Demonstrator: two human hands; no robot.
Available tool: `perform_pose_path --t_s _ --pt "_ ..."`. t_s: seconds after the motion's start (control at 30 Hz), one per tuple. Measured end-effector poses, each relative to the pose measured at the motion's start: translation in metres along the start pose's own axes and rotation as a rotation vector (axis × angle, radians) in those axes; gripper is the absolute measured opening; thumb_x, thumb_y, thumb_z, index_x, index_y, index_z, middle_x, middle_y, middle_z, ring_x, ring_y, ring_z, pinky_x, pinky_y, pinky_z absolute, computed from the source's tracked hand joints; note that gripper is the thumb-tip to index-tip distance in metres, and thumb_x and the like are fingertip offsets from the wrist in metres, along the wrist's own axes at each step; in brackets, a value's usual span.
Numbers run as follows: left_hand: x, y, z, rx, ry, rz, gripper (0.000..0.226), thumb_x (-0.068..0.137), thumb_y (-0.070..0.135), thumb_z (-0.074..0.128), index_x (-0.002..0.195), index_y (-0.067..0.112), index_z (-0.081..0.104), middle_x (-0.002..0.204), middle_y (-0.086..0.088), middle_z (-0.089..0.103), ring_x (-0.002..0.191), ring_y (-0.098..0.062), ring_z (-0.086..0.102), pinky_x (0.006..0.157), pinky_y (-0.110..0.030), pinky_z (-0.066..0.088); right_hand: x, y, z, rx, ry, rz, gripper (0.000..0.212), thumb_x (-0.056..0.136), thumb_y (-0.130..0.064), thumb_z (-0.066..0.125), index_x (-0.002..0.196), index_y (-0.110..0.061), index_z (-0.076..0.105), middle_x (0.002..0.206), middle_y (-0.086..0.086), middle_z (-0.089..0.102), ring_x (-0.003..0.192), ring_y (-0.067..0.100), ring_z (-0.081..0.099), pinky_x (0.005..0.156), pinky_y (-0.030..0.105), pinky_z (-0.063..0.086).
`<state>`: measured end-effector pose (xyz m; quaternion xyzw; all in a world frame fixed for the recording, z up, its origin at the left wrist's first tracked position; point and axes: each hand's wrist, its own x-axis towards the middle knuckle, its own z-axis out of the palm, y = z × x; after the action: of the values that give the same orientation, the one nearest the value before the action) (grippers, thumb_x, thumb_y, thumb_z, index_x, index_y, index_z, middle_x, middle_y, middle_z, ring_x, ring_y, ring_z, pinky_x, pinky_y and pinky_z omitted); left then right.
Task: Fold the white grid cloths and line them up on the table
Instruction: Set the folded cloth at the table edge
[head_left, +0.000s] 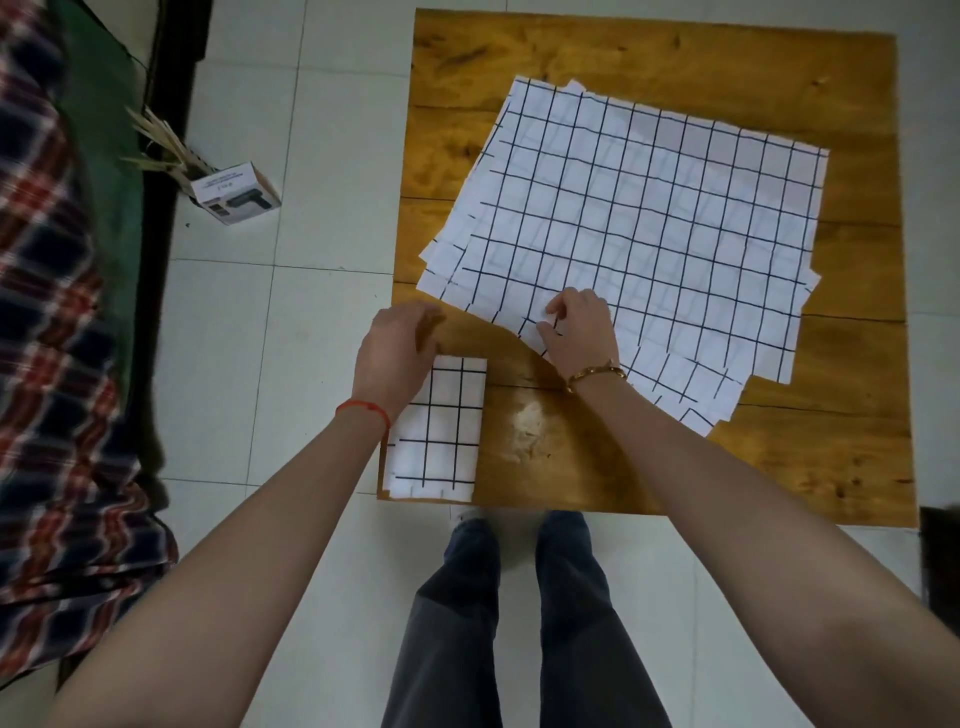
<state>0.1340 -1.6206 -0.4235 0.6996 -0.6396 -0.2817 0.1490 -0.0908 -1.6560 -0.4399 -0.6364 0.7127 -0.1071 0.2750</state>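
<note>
Here, at a low wooden table (727, 67), a person bends over a loose pile of unfolded grid cloths (649, 218). The right hand (582, 332) pinches the near edge of the top sheet between thumb and curled fingers — apparently to peel it off for folding. The left hand (397, 345) hovers over the far end of the folded cloth (441, 441), fingers bent downward, whether touching it cannot be told. That one sits squared into the table's near-left corner, likely the start of the row. On the tiled floor lies a small product box (236, 195) beside some dry sticks (156, 145) — well apart from the work. Nothing blocks the bare wood right of the folded cloth.
</note>
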Motion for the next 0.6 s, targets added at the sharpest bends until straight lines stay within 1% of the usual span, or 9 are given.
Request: perform_pose_path --t_s 0.07,0.13,0.2,0.27,0.37,0.47,0.53,0.6 --pt "0.014 0.002 0.004 0.026 -0.021 0.023 0.034 0.092 0.014 0.058 0.126 0.017 0.059 0.121 -0.005 0.061 0.115 -0.022 0.052 0.094 -0.026 0.041 0.011 -0.003 0.005 -0.022 -0.009 -0.028 0.02 0.084 -0.021 0.061 0.101 -0.014 0.056 0.103 0.005 0.052 0.099 0.02 0.047 0.084 0.03 0.044" --pt "0.027 0.003 0.008 0.052 -0.032 0.048 0.036 0.092 0.013 0.058 0.127 0.017 0.059 0.122 -0.005 0.06 0.117 -0.022 0.05 0.094 -0.024 0.038 0.02 -0.007 0.01 -0.047 -0.022 -0.059 0.023 0.083 -0.02 0.062 0.104 -0.012 0.055 0.105 0.007 0.052 0.098 0.021 0.047 0.085 0.032 0.044" --pt "0.038 0.003 0.01 0.066 -0.043 0.065 0.038 0.091 0.01 0.057 0.128 0.017 0.059 0.123 -0.005 0.06 0.117 -0.022 0.05 0.093 -0.022 0.036 0.026 -0.008 0.016 -0.087 -0.04 -0.095 0.026 0.082 -0.021 0.064 0.104 -0.012 0.054 0.104 0.007 0.053 0.097 0.022 0.047 0.085 0.032 0.044" --pt "0.047 0.004 0.011 0.062 -0.053 0.068 0.039 0.089 0.007 0.058 0.127 0.016 0.059 0.124 -0.005 0.059 0.117 -0.022 0.05 0.094 -0.023 0.037 0.029 -0.006 0.023 -0.114 -0.055 -0.114 0.025 0.082 -0.021 0.065 0.104 -0.013 0.054 0.105 0.006 0.053 0.098 0.022 0.047 0.085 0.031 0.042" --pt "0.056 0.006 0.01 0.066 -0.069 0.067 0.041 0.088 0.005 0.059 0.127 0.015 0.059 0.124 -0.006 0.058 0.118 -0.024 0.049 0.096 -0.029 0.042 0.031 -0.002 0.028 -0.111 -0.031 -0.123 0.02 0.082 -0.014 0.064 0.1 -0.011 0.055 0.104 0.008 0.055 0.098 0.023 0.048 0.085 0.032 0.043" --pt "0.064 0.005 0.012 0.077 -0.089 0.083 0.042 0.087 0.006 0.061 0.128 0.016 0.058 0.126 -0.006 0.058 0.12 -0.023 0.049 0.097 -0.026 0.039 0.034 0.001 0.027 -0.096 -0.013 -0.16 0.01 0.082 -0.004 0.059 0.091 -0.009 0.058 0.096 0.009 0.057 0.093 0.024 0.05 0.082 0.034 0.046" --pt "0.068 0.006 0.013 0.079 -0.104 0.088 0.042 0.087 0.006 0.062 0.128 0.016 0.058 0.127 -0.005 0.057 0.121 -0.022 0.048 0.096 -0.023 0.037 0.036 0.005 0.025 -0.078 -0.022 -0.167 0.012 0.081 0.0 0.056 0.087 -0.009 0.059 0.093 0.008 0.057 0.092 0.024 0.051 0.081 0.035 0.046" --pt "0.07 0.009 0.013 0.071 -0.121 0.102 0.045 0.086 0.006 0.063 0.129 0.018 0.057 0.128 -0.006 0.056 0.121 -0.023 0.048 0.099 -0.025 0.037 0.037 0.009 0.021 -0.033 -0.022 -0.173 0.013 0.081 0.001 0.054 0.087 -0.009 0.06 0.091 0.006 0.058 0.09 0.023 0.051 0.08 0.034 0.046"
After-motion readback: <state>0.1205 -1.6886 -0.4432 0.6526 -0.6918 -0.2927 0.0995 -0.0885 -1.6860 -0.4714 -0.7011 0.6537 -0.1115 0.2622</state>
